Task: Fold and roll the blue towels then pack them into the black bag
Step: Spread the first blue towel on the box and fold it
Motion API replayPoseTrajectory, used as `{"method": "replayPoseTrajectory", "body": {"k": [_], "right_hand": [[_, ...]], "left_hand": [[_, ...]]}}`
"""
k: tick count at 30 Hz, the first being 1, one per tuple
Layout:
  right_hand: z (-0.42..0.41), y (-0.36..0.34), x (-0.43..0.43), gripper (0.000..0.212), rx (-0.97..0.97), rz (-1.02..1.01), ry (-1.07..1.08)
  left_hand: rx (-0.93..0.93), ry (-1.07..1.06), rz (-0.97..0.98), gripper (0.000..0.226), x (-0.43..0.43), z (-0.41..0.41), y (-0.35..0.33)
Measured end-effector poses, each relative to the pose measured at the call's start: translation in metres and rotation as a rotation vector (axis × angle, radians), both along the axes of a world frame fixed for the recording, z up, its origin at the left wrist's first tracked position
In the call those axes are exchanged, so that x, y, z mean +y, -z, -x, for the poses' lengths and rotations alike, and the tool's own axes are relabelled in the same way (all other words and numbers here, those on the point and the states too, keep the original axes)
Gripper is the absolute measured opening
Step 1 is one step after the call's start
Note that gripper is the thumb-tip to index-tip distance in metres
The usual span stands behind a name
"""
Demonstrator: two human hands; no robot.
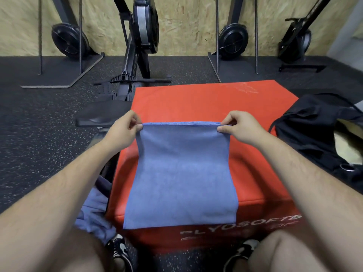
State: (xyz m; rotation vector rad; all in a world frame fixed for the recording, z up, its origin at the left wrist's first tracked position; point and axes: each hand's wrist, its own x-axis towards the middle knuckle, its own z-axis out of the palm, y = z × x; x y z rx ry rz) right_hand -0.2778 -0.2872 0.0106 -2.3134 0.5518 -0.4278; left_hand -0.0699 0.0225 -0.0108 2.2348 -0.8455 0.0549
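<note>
The left hand [125,128] and right hand [242,126], at mid-frame, each pinch a top corner of a blue towel [182,173]. The towel hangs flat, draped down over the red box [206,101]. White lettering on the box's near side, lower right, reads "PLYOSOFT"; the rest is cut off. A second blue towel [94,211] lies bunched at lower left. The black bag [314,130] slumps at the right edge.
</note>
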Motion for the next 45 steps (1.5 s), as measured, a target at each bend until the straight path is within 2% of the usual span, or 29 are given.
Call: {"method": "replayPoseTrajectory", "body": {"k": [4,6,9,14,17,20,23,29,34,41,45], "right_hand": [[0.029,-0.023,0.015,0.021,-0.025,0.032,-0.055],[0.044,-0.046,0.019,0.011,0.031,0.114,-0.123],[0.063,-0.090,0.024,0.006,0.104,0.164,-0.186],[0.061,-0.146,0.032,0.007,0.119,0.190,-0.156],[0.040,-0.166,0.032,0.003,0.080,0.149,-0.102],[0.017,-0.181,0.027,0.008,0.010,0.140,-0.022],[0.005,-0.197,0.022,0.010,-0.109,0.126,0.064],[-0.007,-0.215,0.010,0.009,-0.271,0.282,0.160],[0.003,-0.173,0.010,0.010,-0.257,0.290,0.146],[0.041,-0.034,0.023,0.006,0.025,0.234,0.068],[0.065,0.028,0.032,0.010,0.135,0.135,-0.072]], "left_hand": [[-0.102,0.040,-0.087,0.008,0.021,0.018,-0.028],[-0.138,0.075,-0.145,0.007,0.032,0.028,-0.046],[-0.084,0.079,-0.141,0.010,0.044,0.043,-0.083],[-0.048,0.014,-0.082,0.013,0.038,0.043,-0.141],[0.000,-0.009,-0.018,0.014,0.024,0.028,-0.164],[0.012,-0.028,0.047,0.012,0.008,0.014,-0.184],[-0.066,-0.062,0.088,0.012,-0.005,0.005,-0.203],[-0.268,-0.072,0.196,0.016,-0.020,-0.006,-0.225],[-0.253,-0.033,0.160,0.014,-0.017,0.000,-0.182],[-0.077,-0.004,-0.097,0.021,0.014,0.023,-0.043],[0.053,0.057,-0.167,0.010,0.031,0.043,0.013]]}}
